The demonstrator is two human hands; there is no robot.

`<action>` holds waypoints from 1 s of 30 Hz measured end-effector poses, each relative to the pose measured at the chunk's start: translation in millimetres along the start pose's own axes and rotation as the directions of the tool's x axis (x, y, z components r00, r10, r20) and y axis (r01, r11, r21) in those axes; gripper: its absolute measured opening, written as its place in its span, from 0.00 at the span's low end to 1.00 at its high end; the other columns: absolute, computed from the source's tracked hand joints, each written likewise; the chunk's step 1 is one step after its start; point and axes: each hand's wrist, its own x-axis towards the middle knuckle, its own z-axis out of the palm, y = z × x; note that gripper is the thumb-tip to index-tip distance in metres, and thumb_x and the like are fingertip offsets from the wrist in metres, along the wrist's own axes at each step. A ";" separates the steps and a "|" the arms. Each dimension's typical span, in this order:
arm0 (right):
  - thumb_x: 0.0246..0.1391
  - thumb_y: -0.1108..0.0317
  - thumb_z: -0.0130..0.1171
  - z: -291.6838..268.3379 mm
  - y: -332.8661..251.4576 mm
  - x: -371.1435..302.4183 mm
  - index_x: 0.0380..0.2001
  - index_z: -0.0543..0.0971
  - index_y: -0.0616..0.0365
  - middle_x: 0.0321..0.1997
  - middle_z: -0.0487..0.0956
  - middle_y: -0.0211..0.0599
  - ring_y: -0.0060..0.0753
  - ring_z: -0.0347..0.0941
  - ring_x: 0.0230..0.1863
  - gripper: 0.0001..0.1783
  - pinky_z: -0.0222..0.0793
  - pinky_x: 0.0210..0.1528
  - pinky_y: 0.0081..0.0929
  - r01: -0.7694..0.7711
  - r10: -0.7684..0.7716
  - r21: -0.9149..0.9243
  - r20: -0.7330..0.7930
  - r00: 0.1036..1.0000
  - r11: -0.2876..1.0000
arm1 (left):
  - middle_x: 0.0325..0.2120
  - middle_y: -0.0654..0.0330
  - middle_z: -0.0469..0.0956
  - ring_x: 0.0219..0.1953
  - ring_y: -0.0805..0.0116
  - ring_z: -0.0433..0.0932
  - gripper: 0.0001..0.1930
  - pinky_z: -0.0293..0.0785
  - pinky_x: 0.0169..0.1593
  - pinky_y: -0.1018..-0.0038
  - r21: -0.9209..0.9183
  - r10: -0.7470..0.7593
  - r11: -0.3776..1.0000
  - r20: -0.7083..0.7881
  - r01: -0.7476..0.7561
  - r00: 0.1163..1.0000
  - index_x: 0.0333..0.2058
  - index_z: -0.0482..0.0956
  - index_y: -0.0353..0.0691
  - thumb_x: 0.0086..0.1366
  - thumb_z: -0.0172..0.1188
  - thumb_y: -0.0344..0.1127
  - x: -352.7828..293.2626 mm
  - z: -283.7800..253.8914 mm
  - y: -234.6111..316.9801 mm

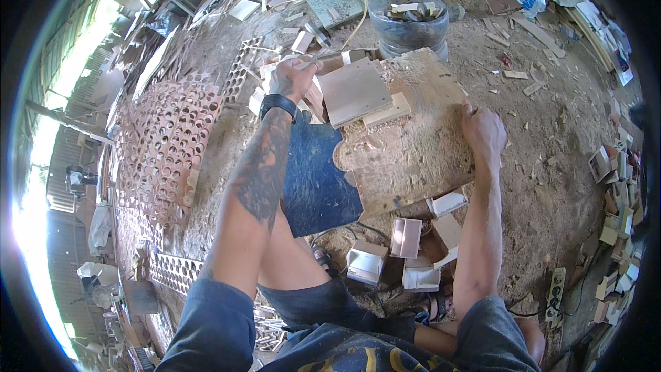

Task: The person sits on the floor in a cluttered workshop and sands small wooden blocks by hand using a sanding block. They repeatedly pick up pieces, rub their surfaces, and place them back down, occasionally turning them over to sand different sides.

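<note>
My left hand (295, 77) is closed above a heap of small wood pieces at the far left corner of the work surface. What its fingers hold is too small to make out. Beside it, a flat pale wooden panel (354, 93) with small holes lies on a smaller wood block (389, 111). Both rest on a worn, sawdust-covered wooden board (406, 155). My right hand (484, 131) is closed on that board's right edge, thumb side up. A dark blue sheet (317, 179) shows to the left of the board, partly beneath it.
Several small wooden boxes (365, 262) sit close to my legs, and more boxes (623, 220) are piled at the far right. A clear plastic tub (410, 24) with scraps stands beyond the board. Boards full of round holes (165, 138) lie at left. Sawdust and offcuts litter the ground.
</note>
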 end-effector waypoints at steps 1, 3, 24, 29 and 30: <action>0.62 0.43 0.48 0.5 0.3 -0.3 0.38 0.84 0.64 0.43 0.81 0.59 0.58 0.78 0.48 0.31 0.71 0.52 0.48 -0.003 0.003 -0.006 -0.007 1.000 1.000 | 0.36 0.51 0.84 0.39 0.56 0.82 0.34 0.74 0.49 0.67 0.019 -0.016 1.000 0.003 0.016 1.000 0.41 0.82 0.33 0.46 0.68 0.60 3.6 1.4 -1.7; 0.62 0.43 0.48 1.8 0.9 -0.5 0.37 0.84 0.64 0.42 0.81 0.59 0.59 0.78 0.47 0.32 0.72 0.51 0.49 0.017 -0.017 -0.003 -0.031 0.999 1.000 | 0.38 0.51 0.84 0.42 0.54 0.82 0.33 0.74 0.51 0.67 0.056 -0.049 0.997 0.004 0.049 0.999 0.41 0.83 0.34 0.47 0.68 0.59 15.8 5.5 -8.8; 0.58 0.39 0.51 2.2 10.3 3.7 0.33 0.83 0.68 0.38 0.81 0.63 0.63 0.78 0.45 0.35 0.71 0.50 0.51 0.073 -0.066 0.087 -0.079 0.995 0.994 | 0.46 0.38 0.72 0.62 0.42 0.63 0.26 0.64 0.60 0.53 0.097 0.294 0.956 -0.306 -0.277 0.906 0.38 0.73 0.32 0.55 0.72 0.49 -229.1 -44.9 -21.9; 0.57 0.39 0.51 7.8 19.5 6.8 0.32 0.83 0.68 0.38 0.81 0.63 0.62 0.78 0.45 0.35 0.71 0.50 0.51 0.081 -0.072 0.097 -0.095 0.993 0.992 | 0.42 0.47 0.74 0.47 0.47 0.75 0.23 0.71 0.51 0.57 0.233 0.230 0.951 -0.098 -0.203 0.968 0.34 0.74 0.36 0.55 0.71 0.50 -300.1 -57.1 9.6; 0.57 0.39 0.51 7.6 21.0 7.1 0.33 0.83 0.68 0.38 0.81 0.63 0.62 0.78 0.46 0.35 0.71 0.50 0.50 0.084 -0.075 0.095 -0.092 0.993 0.992 | 0.42 0.47 0.74 0.47 0.46 0.75 0.23 0.71 0.50 0.56 0.212 0.117 0.971 -0.027 -0.109 0.993 0.33 0.74 0.37 0.56 0.70 0.53 -306.8 -69.5 17.0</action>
